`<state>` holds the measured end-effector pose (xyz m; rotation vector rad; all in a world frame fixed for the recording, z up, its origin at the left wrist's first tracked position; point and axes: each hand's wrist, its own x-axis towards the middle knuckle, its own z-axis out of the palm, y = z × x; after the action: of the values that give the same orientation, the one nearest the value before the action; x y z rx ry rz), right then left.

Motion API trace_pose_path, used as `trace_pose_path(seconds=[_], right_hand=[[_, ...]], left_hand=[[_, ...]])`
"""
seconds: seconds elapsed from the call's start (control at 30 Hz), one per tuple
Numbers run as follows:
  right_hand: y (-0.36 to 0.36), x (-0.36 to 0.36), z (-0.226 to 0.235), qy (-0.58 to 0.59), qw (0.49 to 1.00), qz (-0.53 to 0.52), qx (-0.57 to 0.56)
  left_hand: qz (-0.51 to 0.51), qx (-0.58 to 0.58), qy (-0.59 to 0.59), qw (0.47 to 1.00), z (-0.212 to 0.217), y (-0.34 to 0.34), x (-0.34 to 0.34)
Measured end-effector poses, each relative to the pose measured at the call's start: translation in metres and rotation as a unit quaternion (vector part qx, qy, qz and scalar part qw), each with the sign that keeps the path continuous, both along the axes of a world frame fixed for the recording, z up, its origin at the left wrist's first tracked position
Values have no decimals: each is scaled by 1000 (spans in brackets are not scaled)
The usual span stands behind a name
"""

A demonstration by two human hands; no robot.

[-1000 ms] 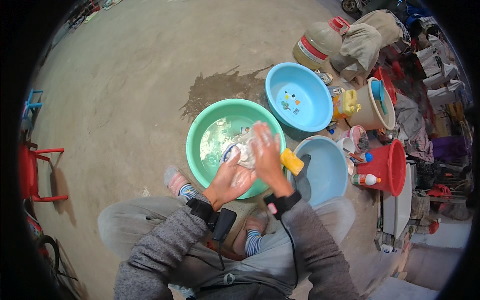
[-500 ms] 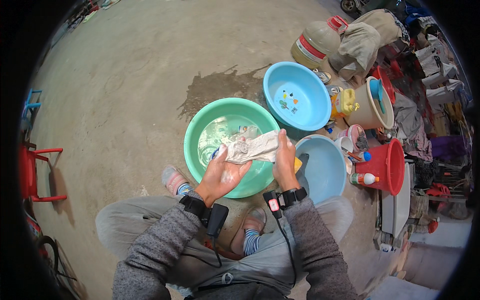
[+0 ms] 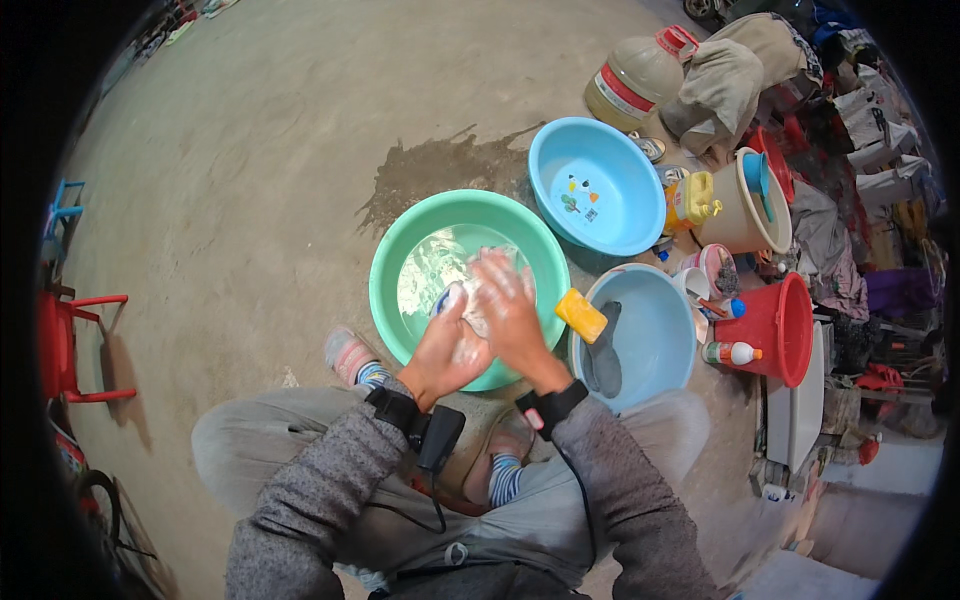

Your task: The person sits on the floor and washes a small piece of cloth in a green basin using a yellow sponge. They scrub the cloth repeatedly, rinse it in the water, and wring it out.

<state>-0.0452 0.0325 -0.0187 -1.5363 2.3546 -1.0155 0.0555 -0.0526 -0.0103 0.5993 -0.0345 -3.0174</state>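
A green basin [image 3: 400, 250] of soapy water sits on the ground in front of me. Over its near right side, my left hand [image 3: 447, 347] and my right hand [image 3: 512, 310] press together around a small wet whitish cloth [image 3: 472, 300]. The right hand lies on top, fingers spread over the cloth; the left hand cups it from below. Most of the cloth is hidden between the palms. A yellow soap bar [image 3: 581, 315] rests on the rim between the green basin and a light blue basin [image 3: 660, 340] to the right.
A dark garment [image 3: 603, 350] soaks in the near blue basin. Another blue basin [image 3: 595, 185], a beige bucket [image 3: 745, 215], a red bucket [image 3: 775, 330], bottles, a large jug [image 3: 635, 80] and piled clothes crowd the right. A red chair [image 3: 70, 345] stands left. A wet patch [image 3: 440, 170] darkens the concrete.
The cloth was stretched out between both hands half a second ago; now it is bunched up and the hands have closed together over it, lower over the basin.
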Motion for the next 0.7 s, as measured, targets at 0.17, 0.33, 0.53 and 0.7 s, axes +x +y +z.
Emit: trace_pose_path(seconds=[0.17,0.33,0.53,0.7], right_hand=[[-5,3,7,-21,1000,-2,16],[-5,0,5,-43,991,-122,16],[0,6,-1,-10,998,21,55],[-3,5,2,3,998,16,68]], left_hand=[[17,-31,61,997,-1,-2,0],[-6,82,84,993,-1,-2,1],[19,-37,52,998,-6,-2,1],[8,-51,57,997,-10,-2,0]])
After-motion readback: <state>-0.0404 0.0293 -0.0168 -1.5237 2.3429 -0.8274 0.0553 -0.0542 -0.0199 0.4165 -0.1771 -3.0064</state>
